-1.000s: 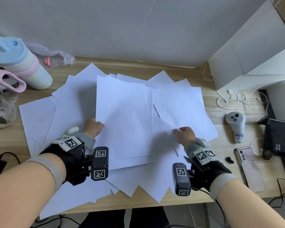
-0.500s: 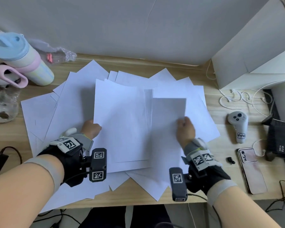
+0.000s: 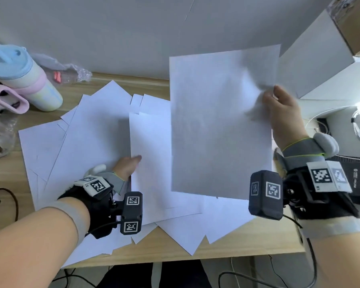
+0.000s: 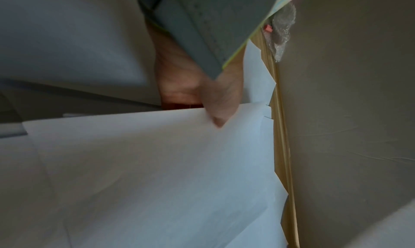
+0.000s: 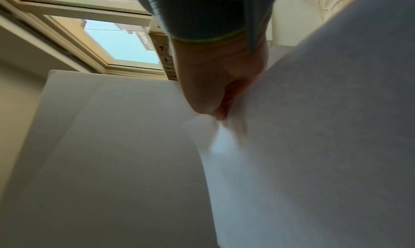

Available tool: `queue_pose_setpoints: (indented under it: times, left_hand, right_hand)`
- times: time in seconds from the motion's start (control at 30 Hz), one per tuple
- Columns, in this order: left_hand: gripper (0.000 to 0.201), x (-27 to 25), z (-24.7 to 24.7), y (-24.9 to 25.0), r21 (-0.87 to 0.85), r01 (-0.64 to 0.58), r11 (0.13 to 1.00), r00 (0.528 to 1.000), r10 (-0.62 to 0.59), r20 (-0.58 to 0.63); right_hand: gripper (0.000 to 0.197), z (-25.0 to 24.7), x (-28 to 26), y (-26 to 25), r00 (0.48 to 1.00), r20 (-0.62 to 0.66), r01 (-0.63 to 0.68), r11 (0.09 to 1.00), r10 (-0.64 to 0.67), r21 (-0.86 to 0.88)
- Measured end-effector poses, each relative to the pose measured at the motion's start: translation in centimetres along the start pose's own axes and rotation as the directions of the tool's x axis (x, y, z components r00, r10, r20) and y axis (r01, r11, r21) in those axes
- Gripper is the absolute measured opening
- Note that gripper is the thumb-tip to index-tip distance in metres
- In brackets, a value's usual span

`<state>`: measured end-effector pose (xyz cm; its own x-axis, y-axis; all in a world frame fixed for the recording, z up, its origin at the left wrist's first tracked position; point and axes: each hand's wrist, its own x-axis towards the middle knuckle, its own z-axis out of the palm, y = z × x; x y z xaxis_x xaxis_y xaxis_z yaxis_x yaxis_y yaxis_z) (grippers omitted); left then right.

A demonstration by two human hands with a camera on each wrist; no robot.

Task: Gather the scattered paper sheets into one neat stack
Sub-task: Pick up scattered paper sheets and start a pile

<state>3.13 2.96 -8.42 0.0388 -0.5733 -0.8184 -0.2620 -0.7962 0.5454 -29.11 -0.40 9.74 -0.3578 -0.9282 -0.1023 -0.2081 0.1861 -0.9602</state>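
Several white paper sheets [image 3: 96,138] lie fanned and overlapping across the wooden desk [image 3: 216,253]. My right hand [image 3: 279,109] pinches the right edge of one sheet [image 3: 218,125] and holds it up in the air, nearly upright, over the right side of the spread; the right wrist view shows the pinch [image 5: 221,115] creasing the sheet [image 5: 314,145]. My left hand [image 3: 131,165] grips the left edge of the top sheet [image 3: 150,154] on the pile, thumb on top; in the left wrist view the thumb [image 4: 215,116] presses on that sheet [image 4: 157,163] while the fingers go under it.
A pastel tumbler [image 3: 27,77] with a pink handle and crumpled plastic wrap [image 3: 71,71] stand at the desk's back left. A white box [image 3: 324,59] rises at the back right, with cables and a black device [image 3: 357,179] beside my right wrist. The desk's front edge is close.
My right hand has lifted a sheet off the right side of the pile, up and toward the camera. My left hand has stayed at the edge of the top sheet.
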Motion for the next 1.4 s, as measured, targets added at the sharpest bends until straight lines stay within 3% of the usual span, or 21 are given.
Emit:
queue_pose_setpoints:
  times: [0.13,0.3,0.43,0.5,0.7,0.8,0.87,0.97,1.13,1.4]
  left_hand:
    - [0.056,-1.2,0.1,0.9,-0.251,0.094,0.963,0.991,-0.116,-0.073]
    - [0.075,-0.8,-0.6,0.2,-0.388,0.071,0.919,0.995,-0.090,-0.032]
    - [0.073,-0.9,-1.0,-0.1,-0.357,0.095,0.929,0.995,-0.100,0.005]
    - [0.063,-1.4,-1.0,0.0,-0.300,0.105,0.948,0.994,-0.100,0.031]
    - [0.032,-1.7,0.1,-0.5,-0.016,-0.113,0.994,0.989,0.110,-0.100]
    - [0.028,-1.8,0.0,-0.5,0.087,-0.137,0.987,0.980,0.148,-0.133]
    - [0.027,-1.9,-0.3,-0.2,0.109,-0.168,0.980,0.967,0.185,-0.176]
    - [0.022,-1.7,-1.3,0.2,0.093,-0.194,0.977,0.952,0.210,-0.223]
    - [0.014,-1.2,-2.2,0.3,-0.011,-0.200,0.980,0.945,0.190,-0.267]
    - [0.015,-0.5,-1.9,-0.1,-0.070,-0.203,0.977,0.936,0.173,-0.306]
  right_hand:
    - [0.031,3.1,0.4,2.8,0.974,0.107,-0.203,0.978,0.198,0.045]
    - [0.026,7.5,-0.4,8.7,0.900,0.180,-0.379,0.917,0.397,-0.123]
    - [0.026,10.2,-0.9,11.3,0.859,0.184,-0.447,0.874,0.478,-0.189]
    - [0.026,10.9,-1.1,11.6,0.848,0.198,-0.457,0.867,0.492,-0.196]
    - [0.024,10.1,-1.7,11.2,0.827,0.238,-0.489,0.861,0.509,-0.142]
    - [0.032,8.3,-1.9,12.8,0.869,0.144,-0.389,0.833,0.474,-0.393]
    - [0.037,7.1,-2.6,14.0,0.885,0.092,-0.317,0.734,0.457,-0.601]
    - [0.052,6.5,-4.1,15.2,0.871,0.070,-0.262,0.579,0.487,-0.772]
    - [0.073,7.1,-6.2,16.3,0.877,0.085,-0.187,0.499,0.473,-0.846]
    - [0.052,7.1,-6.0,16.4,0.893,0.064,-0.134,0.397,0.446,-0.908]
